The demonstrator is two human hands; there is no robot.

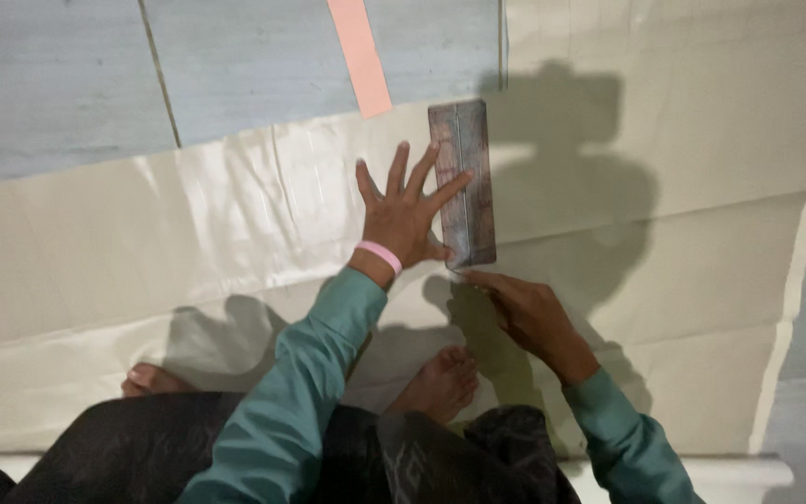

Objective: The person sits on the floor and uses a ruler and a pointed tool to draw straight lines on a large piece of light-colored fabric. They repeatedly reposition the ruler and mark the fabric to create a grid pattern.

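A dark metal angle bar [466,159] lies lengthwise on a large cream sheet of material [188,243] spread on the floor. My left hand [403,215], with a pink wristband, presses flat with fingers spread, partly on the sheet and partly on the bar's left side. My right hand [529,313] rests on the sheet just below the bar's near end, fingertips pointing at that end; whether it holds a small tool is hidden. Both sleeves are teal.
My bare feet [436,383] and dark skirt sit on the sheet's near part. A pink strip [361,56] lies on the grey tiled floor [58,84] beyond the sheet. The sheet's right edge [795,308] runs down the right side.
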